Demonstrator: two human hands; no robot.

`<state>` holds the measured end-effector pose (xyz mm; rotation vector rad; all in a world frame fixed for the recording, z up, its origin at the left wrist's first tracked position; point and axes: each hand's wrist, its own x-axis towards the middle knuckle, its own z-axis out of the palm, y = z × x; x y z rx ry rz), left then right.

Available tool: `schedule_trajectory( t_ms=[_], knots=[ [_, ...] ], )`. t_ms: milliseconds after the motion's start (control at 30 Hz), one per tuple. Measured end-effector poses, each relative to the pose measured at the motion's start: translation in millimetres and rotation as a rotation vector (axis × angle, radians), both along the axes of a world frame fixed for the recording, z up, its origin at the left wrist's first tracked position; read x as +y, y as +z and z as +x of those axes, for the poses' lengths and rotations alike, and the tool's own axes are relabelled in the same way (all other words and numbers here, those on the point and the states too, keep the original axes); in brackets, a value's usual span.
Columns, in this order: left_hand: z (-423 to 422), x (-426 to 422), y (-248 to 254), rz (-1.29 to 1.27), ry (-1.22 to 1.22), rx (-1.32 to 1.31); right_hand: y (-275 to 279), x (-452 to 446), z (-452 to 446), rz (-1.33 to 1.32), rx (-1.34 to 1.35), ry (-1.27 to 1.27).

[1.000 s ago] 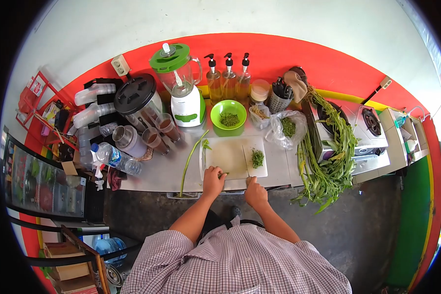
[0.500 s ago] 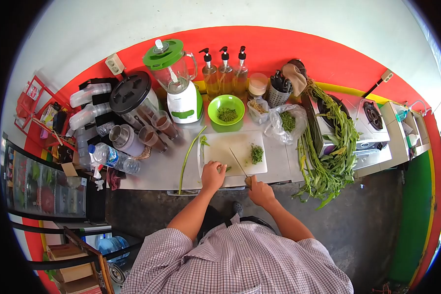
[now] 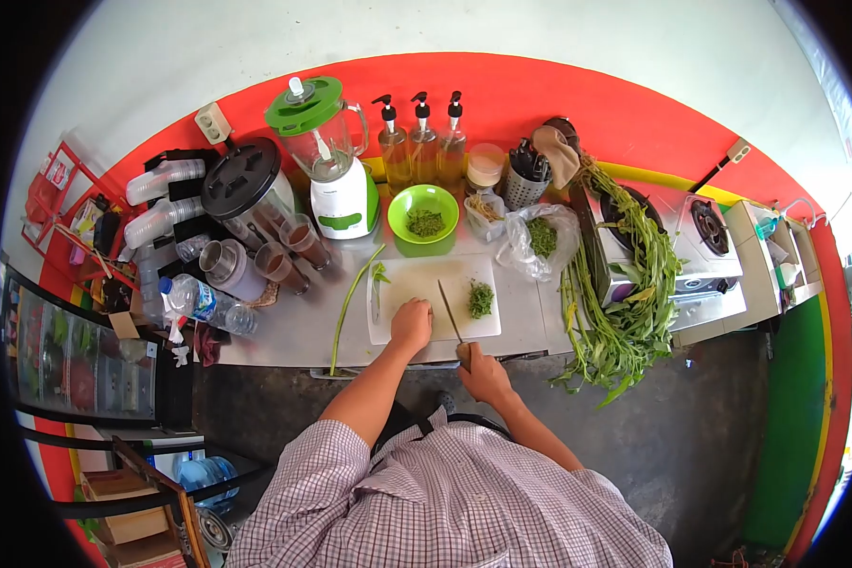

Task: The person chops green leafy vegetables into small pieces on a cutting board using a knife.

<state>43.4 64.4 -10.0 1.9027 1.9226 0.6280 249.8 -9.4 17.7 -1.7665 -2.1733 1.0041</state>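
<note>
My right hand [image 3: 486, 377] grips the handle of a knife [image 3: 450, 310], its blade pointing away from me over the white cutting board [image 3: 417, 275]. Left of the blade, my left hand [image 3: 411, 324] rests on the board with fingers curled in; whatever is under them is hidden. Chopped green leaves [image 3: 481, 300] lie in a small heap on the board, right of the knife. A leafy green sprig [image 3: 380, 273] is at the board's upper left. Beyond the board, a green bowl [image 3: 413, 204] holds more chopped greens.
A long green stalk [image 3: 348, 308] lies left of the board. Farther left are brown-tinted cups [image 3: 282, 269], a water bottle [image 3: 208, 305] and a blender [image 3: 343, 204]. Rightward, a plastic bag [image 3: 544, 241] holds greens, and leafy stalks [image 3: 625, 312] drape over the stove [image 3: 701, 256] and counter edge.
The whole view has shifted slightly. My left hand has moved a little away from me on the board, and the green piece at its fingertips is out of sight. The knife points straighter ahead.
</note>
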Motion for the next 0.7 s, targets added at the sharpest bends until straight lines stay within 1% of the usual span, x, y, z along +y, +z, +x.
schedule_trajectory(
  t_ms=[67, 133, 167, 233, 267, 333, 367, 433, 533, 700],
  knots=[
    [3, 3, 2, 0.01, -0.047, 0.011, 0, 0, 0, 0.018, 0.018, 0.004],
    [7, 2, 10, -0.008, -0.156, -0.198, -1, 1, 1, 0.043, 0.017, -0.001],
    [7, 1, 13, -0.011, -0.157, -0.195, -1, 1, 2, 0.04, 0.02, -0.003],
    [7, 0, 12, 0.089, -0.043, -0.445, -2, 3, 5, 0.062, 0.025, -0.03],
    [6, -2, 11, 0.085, -0.049, -0.443, -2, 3, 7, 0.059, 0.028, -0.036],
    [-1, -13, 12, 0.161, 0.056, -0.318, -5, 3, 9, 0.046, 0.049, -0.033],
    [-2, -17, 13, 0.158, 0.056, -0.315, -6, 2, 10, 0.043, 0.051, -0.034],
    [-6, -27, 11, 0.151, 0.073, -0.221, -6, 2, 9, 0.026, 0.044, -0.013],
    [-8, -33, 4, 0.124, 0.068, -0.229, -6, 2, 6, 0.014, 0.042, 0.04],
    [-7, -34, 4, 0.093, 0.057, -0.226, -3, 2, -2, 0.033, 0.02, 0.042]
  ],
)
